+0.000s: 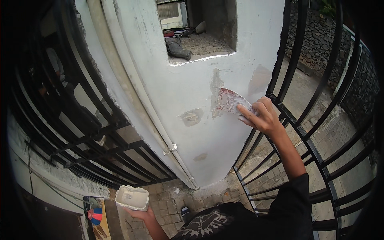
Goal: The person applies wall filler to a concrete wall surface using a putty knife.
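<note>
Outdoors, a pale painted wall point(176, 92) is flanked by black railings point(305, 138) toward nine and three o'clock, with two pipes point(111, 58) fixed on its ten o'clock side and a square opening point(227, 28) set in it at twelve o'clock. At two o'clock a wide scraper point(232, 101), its blade smeared reddish and white, is held in the right hand point(262, 114); the grip is closed on its right end, and its broad end is turned toward nine o'clock, over a tall grey patch point(216, 78). Whether the full edge is touching the wall cannot be told. At seven o'clock a white tub point(134, 207) with pale paste point(135, 198) inside is grasped from below by the left hand point(142, 215), well apart from the wall.

For a smooth fill, the blade would best be laid at a low tilt, pressed evenly along its edge and drawn past the patch's border, so that no ridge is left. Crusted bits should be wiped off first, since streaks could be dragged. The tub is best held level and brought nearer, so that drips are caught.
</note>
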The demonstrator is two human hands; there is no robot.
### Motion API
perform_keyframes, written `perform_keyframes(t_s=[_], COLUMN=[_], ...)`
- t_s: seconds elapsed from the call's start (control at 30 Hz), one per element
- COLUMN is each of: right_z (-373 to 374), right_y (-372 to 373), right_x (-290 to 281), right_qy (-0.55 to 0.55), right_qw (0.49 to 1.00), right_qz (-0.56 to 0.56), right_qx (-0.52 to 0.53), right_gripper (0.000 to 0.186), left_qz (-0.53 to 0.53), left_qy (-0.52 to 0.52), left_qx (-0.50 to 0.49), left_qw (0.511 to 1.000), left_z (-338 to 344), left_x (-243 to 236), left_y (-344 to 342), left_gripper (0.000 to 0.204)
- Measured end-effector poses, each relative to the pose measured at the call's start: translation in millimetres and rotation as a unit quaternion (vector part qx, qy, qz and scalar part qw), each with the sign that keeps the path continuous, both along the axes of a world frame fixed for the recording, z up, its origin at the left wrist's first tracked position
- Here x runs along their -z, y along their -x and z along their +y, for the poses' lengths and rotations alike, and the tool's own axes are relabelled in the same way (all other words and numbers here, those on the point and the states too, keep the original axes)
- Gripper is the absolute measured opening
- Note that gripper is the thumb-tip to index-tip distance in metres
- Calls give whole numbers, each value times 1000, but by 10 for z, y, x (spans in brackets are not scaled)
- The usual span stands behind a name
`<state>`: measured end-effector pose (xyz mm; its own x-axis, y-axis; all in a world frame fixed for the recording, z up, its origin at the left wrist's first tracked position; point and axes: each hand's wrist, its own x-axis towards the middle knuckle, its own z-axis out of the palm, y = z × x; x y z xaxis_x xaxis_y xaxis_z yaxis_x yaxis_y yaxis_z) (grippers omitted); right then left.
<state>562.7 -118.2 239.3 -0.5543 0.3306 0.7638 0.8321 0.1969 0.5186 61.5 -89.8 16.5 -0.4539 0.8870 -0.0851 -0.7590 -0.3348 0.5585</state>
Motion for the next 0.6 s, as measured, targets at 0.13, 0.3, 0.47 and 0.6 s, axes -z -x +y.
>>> perform_keyframes(t_s=[0.13,0.3,0.47,0.6], right_z=[-64,72,-103,-114], right_y=[156,107,140,247], right_x=[9,145,196,298], right_qy=[-19,7,2,16], right_qw=[999,1000,999,999], right_qz=[-8,4,25,-19], right_qx=[-30,-8,22,-25], right_gripper=[48,51,48,45], left_qz=[3,-3,-14,-11], left_qy=[17,14,0,16], left_qx=[-1,12,3,-3], left_qw=[1000,1000,1000,1000], left_z=[-19,11,11,-17], left_x=[-69,-110,-24,14], left_y=[-57,-100,5,42], left_gripper=[67,68,66,66])
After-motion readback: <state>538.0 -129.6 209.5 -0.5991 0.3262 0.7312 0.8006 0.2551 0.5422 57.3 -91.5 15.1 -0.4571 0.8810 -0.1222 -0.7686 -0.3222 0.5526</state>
